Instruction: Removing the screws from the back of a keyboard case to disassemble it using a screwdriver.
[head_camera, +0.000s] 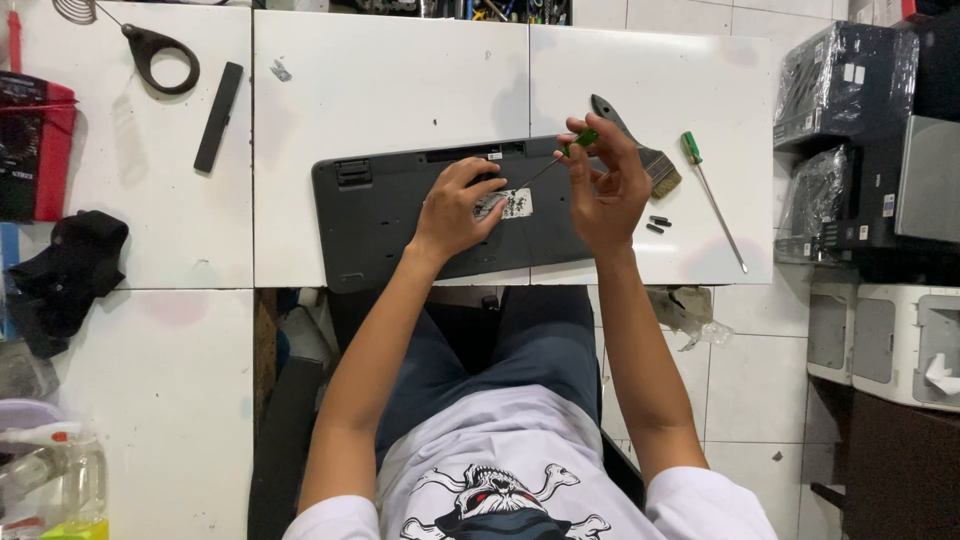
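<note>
Where the head view looks straight down at a white table (390, 80), a dark keyboard (380, 215) lies face down along the near edge, its long axis running left to right across the person's lap. The left hand (455, 210) rests on the keyboard's back near the middle, fingers curled loosely and pressing beside a pale label (512, 204); it grips nothing that can be seen. The right hand (605, 185) hovers just right of it, fingers pinched shut around the green handle of a small screwdriver (560, 158). That tool slants from the handle at the upper right down to the lower left, so its thin shaft points toward the label and the left fingertips; whether the tip touches the keyboard cannot be told. The tip end lies nearer the left hand, the handle end wholly in the right. Behind the right hand a paintbrush (645, 150) lies partly on the keyboard's far right corner. Further right, apart from both hands, a second, longer screwdriver (715, 205) with a green handle lies on the table, and a few small dark screws (657, 224) sit between it and the keyboard. At the far left are a black strip (218, 116), a black cloth (70, 270) and a red device (35, 150).
</note>
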